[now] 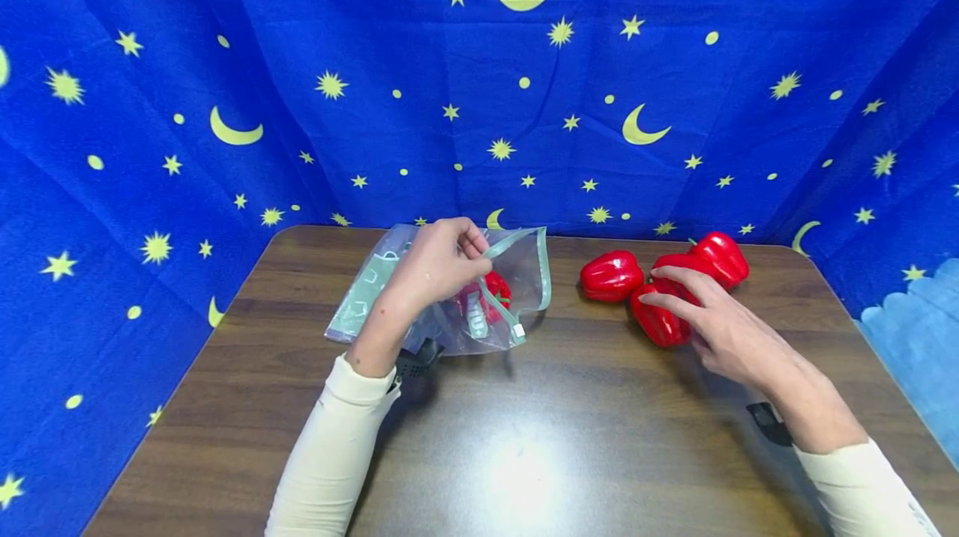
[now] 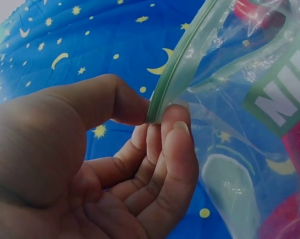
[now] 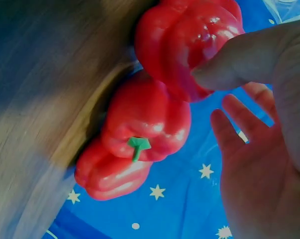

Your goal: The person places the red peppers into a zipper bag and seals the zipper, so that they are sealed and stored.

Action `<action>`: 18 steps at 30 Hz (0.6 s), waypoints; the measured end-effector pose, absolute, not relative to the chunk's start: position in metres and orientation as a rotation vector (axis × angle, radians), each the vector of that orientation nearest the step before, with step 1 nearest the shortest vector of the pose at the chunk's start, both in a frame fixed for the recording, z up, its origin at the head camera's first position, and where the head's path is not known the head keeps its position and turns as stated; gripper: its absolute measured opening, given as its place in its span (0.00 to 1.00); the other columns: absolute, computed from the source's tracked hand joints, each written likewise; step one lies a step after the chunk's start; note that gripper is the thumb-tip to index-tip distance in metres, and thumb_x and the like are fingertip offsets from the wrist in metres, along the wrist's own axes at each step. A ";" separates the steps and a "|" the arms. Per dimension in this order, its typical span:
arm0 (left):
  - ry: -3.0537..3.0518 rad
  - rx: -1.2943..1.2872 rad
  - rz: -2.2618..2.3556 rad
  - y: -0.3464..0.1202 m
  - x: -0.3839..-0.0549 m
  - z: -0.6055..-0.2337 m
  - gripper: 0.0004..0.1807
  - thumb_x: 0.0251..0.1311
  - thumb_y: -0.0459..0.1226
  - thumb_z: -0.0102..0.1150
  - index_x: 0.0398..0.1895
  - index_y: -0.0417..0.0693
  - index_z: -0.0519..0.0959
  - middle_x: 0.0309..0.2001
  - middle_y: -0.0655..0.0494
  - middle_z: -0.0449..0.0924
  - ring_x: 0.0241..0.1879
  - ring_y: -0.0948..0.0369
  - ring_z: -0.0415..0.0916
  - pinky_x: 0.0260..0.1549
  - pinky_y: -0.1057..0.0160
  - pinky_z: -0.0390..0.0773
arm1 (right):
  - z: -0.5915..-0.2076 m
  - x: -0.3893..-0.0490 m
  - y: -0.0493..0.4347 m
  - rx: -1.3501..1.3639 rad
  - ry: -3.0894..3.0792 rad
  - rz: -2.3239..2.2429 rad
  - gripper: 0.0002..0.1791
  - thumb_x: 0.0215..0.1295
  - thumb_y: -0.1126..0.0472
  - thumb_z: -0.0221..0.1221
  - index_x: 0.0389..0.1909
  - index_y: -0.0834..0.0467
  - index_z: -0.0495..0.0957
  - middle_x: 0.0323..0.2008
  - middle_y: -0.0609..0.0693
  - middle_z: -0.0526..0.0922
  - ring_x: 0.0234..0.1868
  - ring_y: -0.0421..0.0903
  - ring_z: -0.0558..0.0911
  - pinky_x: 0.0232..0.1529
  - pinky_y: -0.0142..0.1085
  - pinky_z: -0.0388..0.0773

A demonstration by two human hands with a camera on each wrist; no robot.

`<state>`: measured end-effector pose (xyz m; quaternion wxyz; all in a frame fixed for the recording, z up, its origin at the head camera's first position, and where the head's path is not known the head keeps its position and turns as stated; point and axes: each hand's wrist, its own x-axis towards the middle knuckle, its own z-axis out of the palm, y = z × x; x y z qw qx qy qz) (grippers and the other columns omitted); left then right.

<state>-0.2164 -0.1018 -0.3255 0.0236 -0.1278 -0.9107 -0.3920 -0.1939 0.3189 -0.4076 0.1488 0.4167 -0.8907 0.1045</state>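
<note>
Sleeves (image 1: pixel 322 462) lie nearest; the left hand (image 1: pixel 442 262) pinches the bag (image 1: pixel 475 316), one pepper (image 1: pixel 498 291) inside, by its rim (image 2: pixel 177 69); the right hand (image 1: pixel 727 337), fingers loosely spread, is the nearer to the front pepper (image 1: pixel 653 323) on the worktop (image 1: pixel 614 404), contact unclear, with the bag to that pepper's left

Left hand (image 2: pixel 105 199) had the end of a green edge strip (image 2: pixel 177 62) pinched, thumb vs. fingers. Strip bordered a clear plastic bag (image 2: pixel 209 97). White capitals on a green panel (image 2: pixel 261 104) at right, cropped. Red glossy object (image 2: pixel 249 11) showed up top, too cropped to ID. Blue star-and-moon cloth (image 2: pixel 120 32) sat behind.
</note>
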 end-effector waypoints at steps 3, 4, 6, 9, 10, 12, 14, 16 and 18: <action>-2.824 -0.393 -1.215 -0.102 -0.216 -0.326 0.06 0.56 0.34 0.69 0.36 0.48 0.82 0.34 0.55 0.84 0.32 0.58 0.79 0.33 0.60 0.77 | -0.411 -0.194 0.321 1.193 -2.590 0.279 0.53 0.33 0.83 0.70 0.69 0.51 0.78 0.73 0.60 0.70 0.73 0.59 0.68 0.76 0.23 0.40; -2.826 -0.391 -1.216 -0.102 -0.217 -0.326 0.06 0.56 0.34 0.69 0.36 0.48 0.82 0.34 0.55 0.84 0.32 0.58 0.79 0.33 0.60 0.77 | -0.412 -0.195 0.321 1.196 -2.590 0.279 0.54 0.32 0.84 0.71 0.69 0.51 0.78 0.72 0.59 0.70 0.73 0.59 0.68 0.76 0.23 0.40; -2.829 -0.388 -1.220 -0.102 -0.217 -0.326 0.06 0.56 0.34 0.69 0.37 0.48 0.82 0.34 0.55 0.84 0.32 0.58 0.79 0.33 0.60 0.77 | -0.413 -0.195 0.322 1.208 -2.582 0.286 0.57 0.29 0.85 0.72 0.70 0.52 0.77 0.72 0.60 0.71 0.72 0.60 0.69 0.77 0.24 0.40; -2.828 -0.393 -1.216 -0.102 -0.218 -0.326 0.06 0.56 0.34 0.69 0.36 0.48 0.82 0.34 0.55 0.84 0.33 0.58 0.79 0.33 0.60 0.77 | -0.415 -0.197 0.322 1.236 -2.552 0.309 0.58 0.28 0.86 0.69 0.70 0.53 0.77 0.71 0.61 0.71 0.72 0.62 0.69 0.79 0.28 0.41; -2.828 -0.393 -1.213 -0.102 -0.219 -0.327 0.06 0.56 0.34 0.69 0.36 0.48 0.82 0.34 0.55 0.84 0.33 0.58 0.79 0.33 0.60 0.77 | -0.415 -0.197 0.322 1.241 -2.547 0.317 0.58 0.27 0.86 0.69 0.71 0.53 0.77 0.71 0.61 0.71 0.72 0.62 0.69 0.79 0.28 0.41; -2.828 -0.393 -1.209 -0.102 -0.219 -0.327 0.06 0.56 0.34 0.69 0.36 0.49 0.82 0.34 0.55 0.84 0.33 0.58 0.79 0.32 0.59 0.77 | -0.415 -0.198 0.323 1.248 -2.542 0.325 0.58 0.28 0.86 0.69 0.71 0.53 0.77 0.71 0.61 0.71 0.71 0.63 0.69 0.79 0.29 0.42; -2.830 -0.391 -1.204 -0.102 -0.220 -0.327 0.06 0.56 0.34 0.69 0.36 0.49 0.82 0.34 0.55 0.84 0.33 0.58 0.79 0.32 0.59 0.77 | -0.416 -0.198 0.323 1.246 -2.545 0.320 0.57 0.29 0.84 0.70 0.71 0.53 0.77 0.71 0.61 0.71 0.71 0.63 0.69 0.79 0.30 0.44; -2.836 -0.383 -1.206 -0.102 -0.220 -0.328 0.06 0.56 0.34 0.69 0.36 0.49 0.82 0.34 0.55 0.84 0.33 0.58 0.78 0.32 0.59 0.77 | -0.416 -0.198 0.323 1.232 -2.559 0.305 0.57 0.29 0.82 0.73 0.71 0.52 0.76 0.71 0.59 0.71 0.71 0.63 0.68 0.78 0.31 0.49; -2.839 -0.382 -1.210 -0.102 -0.220 -0.328 0.06 0.57 0.34 0.69 0.36 0.49 0.82 0.34 0.55 0.84 0.33 0.58 0.78 0.32 0.59 0.77 | -0.416 -0.197 0.322 1.219 -2.576 0.293 0.57 0.30 0.81 0.74 0.72 0.52 0.76 0.71 0.58 0.72 0.71 0.63 0.68 0.75 0.41 0.59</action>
